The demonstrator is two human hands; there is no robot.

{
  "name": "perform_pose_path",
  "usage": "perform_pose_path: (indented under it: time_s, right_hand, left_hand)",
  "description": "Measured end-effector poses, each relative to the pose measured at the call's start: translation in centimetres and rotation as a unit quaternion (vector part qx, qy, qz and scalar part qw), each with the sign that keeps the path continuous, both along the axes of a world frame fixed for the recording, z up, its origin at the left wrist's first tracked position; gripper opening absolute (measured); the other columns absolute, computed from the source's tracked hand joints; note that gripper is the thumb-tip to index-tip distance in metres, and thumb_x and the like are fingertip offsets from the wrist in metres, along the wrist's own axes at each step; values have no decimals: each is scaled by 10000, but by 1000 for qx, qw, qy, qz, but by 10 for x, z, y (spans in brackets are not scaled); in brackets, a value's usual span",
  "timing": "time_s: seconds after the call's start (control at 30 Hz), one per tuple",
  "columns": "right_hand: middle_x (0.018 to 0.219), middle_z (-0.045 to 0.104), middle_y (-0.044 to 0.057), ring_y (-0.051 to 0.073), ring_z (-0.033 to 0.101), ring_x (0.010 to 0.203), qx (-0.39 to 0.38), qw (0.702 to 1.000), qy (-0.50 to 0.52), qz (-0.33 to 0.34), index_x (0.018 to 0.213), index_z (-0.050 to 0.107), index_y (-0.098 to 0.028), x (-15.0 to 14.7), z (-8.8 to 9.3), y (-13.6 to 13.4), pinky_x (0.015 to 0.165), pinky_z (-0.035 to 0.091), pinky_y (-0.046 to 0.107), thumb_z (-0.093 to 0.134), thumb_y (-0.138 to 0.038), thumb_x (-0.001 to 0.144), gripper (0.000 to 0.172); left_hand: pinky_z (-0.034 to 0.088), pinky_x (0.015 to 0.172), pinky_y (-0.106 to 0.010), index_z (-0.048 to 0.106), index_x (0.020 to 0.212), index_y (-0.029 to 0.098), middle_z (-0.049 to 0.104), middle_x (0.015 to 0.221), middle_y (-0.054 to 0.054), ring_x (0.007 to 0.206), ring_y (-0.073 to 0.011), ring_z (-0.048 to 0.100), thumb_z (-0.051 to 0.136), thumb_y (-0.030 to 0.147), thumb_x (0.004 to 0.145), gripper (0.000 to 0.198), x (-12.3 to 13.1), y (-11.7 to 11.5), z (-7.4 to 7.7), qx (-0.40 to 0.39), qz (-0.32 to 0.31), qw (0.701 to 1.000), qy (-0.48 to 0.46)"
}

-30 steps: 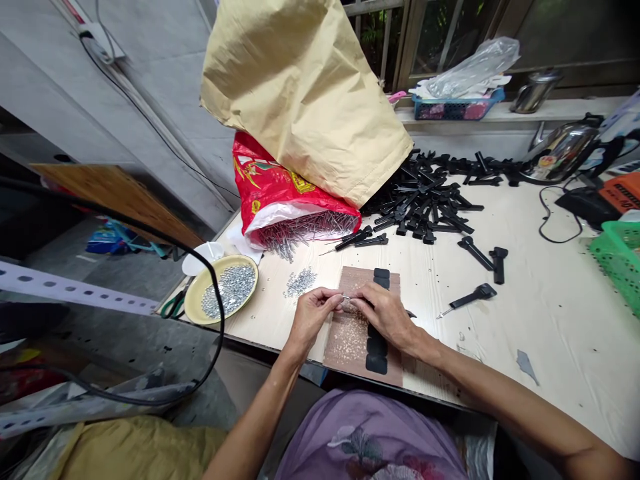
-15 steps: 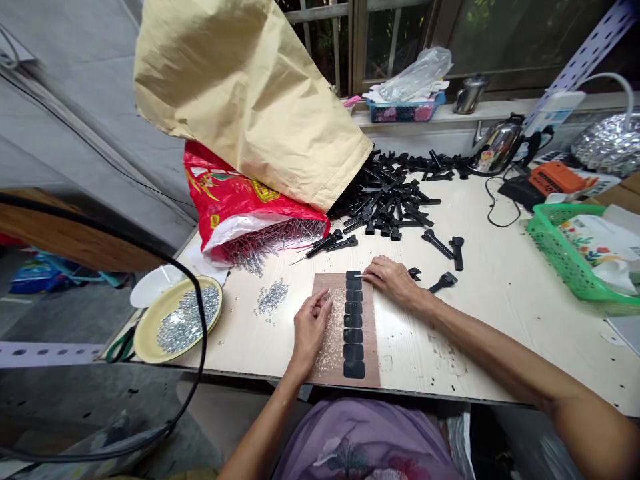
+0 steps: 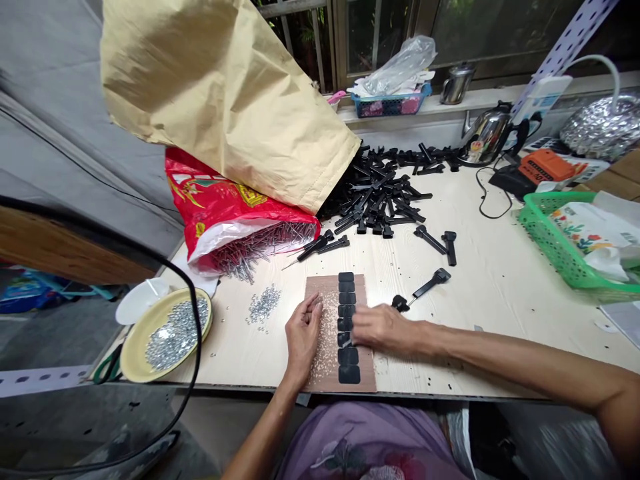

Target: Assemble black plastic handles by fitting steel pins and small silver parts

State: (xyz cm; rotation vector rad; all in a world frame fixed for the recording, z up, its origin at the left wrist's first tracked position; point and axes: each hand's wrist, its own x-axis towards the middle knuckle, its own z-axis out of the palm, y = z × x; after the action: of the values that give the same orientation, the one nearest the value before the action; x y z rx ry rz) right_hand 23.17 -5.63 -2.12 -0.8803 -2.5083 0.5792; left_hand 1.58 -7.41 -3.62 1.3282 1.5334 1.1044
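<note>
A column of several black rounded pads [image 3: 349,375] lies on a thin brown board [image 3: 367,373] at the table's front edge. Small pale grains [image 3: 329,333] cover the board left of the pads. My left hand [image 3: 301,337] rests at the board's left edge, thumb and fingertips pressed together; whatever is between them is too small to make out. Over the lower-middle pads is my right hand [image 3: 383,330], slightly blurred, its fingers closed and pointing down at the column. A small pale streak shows by its fingertips, but I cannot tell what it is.
Black plastic handles [image 3: 380,193] are heaped at the back beside a tan sack [image 3: 225,100]. Thin metal rods spill from a red bag [image 3: 200,193]. Clear small pieces fill a yellow bowl [image 3: 133,353] and form a pile [image 3: 264,304]. A green basket [image 3: 545,250] stands right; a black cable crosses left.
My right hand has moved from the far end of the pad column toward its near half. My left hand stays by the board's left edge. The whole view has shifted slightly.
</note>
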Motion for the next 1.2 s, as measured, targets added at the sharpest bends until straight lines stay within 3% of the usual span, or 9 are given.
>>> perform_pose_path:
  time_s: [0.1,0.13,0.3,0.43,0.57,0.77,0.9,1.1,1.2]
  right_hand:
    - [828,584,49,113,500,712,-12,991,25,-130,841,608,-142,6,-1,16,573,452,242,368,-306,972,319]
    - [820,586,55,122,503,713,-13,990,20,-136,845,613,-137,9,-1,24,576,455,253,371,-335,968,335]
    - [832,593,63,150,497,785,24,997,-7,-70,860,623,-149,11,-10,41,590,427,257,385,-342,963,323]
    - [819,589,52,144,491,780,39,994,-7,-103,843,620,-153,3,-13,22,588,422,255,398,-314,962,300]
    - [747,566,30,128,480,717,43,998,-18,-30,799,619,-161,0,-11,6,528,401,235,361,-256,975,327]
    - [850,596,56,132,515,765,4,989,9,-150,899,629,-136,7,-6,28,601,448,257,394,-329,961,310]
    - [818,607,35,130,515,747,2,998,-24,-62,868,643,-159,20,-8,18,579,426,241,418,-361,950,314]
    - [797,641,23,153,528,712,74,987,-99,-106,812,678,-222,69,26,20,619,381,285,500,-430,902,288]
    - [846,657,40,170,526,762,134,979,-80,-131,861,681,-214,45,40,46,674,366,302,496,-403,911,269]
  left_hand:
    - [492,786,-290,625,1159,189,677,1042,-86,875,-176,624,573,426,823,415,0,0,0,1,-2,1000,19]
    - [494,785,-292,623,1161,187,677,1042,-86,879,-177,624,565,430,826,417,0,0,0,0,-2,1000,21]
    - [498,760,-292,617,1168,178,680,991,-83,841,-172,617,560,430,829,426,0,0,-1,1,-4,1000,27]
    - [492,755,-284,620,1159,172,680,981,-82,822,-163,612,562,418,830,414,0,1,-4,8,-1,1000,17]
    - [489,757,-278,627,1147,169,682,986,-84,822,-158,612,570,414,825,408,0,1,-5,8,1,1000,9]
    - [494,759,-279,626,1155,180,686,977,-81,836,-164,624,575,425,820,418,0,0,-4,6,1,1000,8]
    - [495,772,-281,624,1157,185,683,1015,-82,858,-166,624,571,413,828,403,-1,-1,-5,4,-1,1000,8]
    - [501,770,-292,636,1134,193,679,1039,-79,860,-173,629,559,388,843,358,-3,-2,-4,8,-10,1000,-1]
    - [501,756,-286,645,1118,197,679,1040,-74,854,-170,629,561,370,846,333,-1,-1,-1,22,-9,1000,-4]
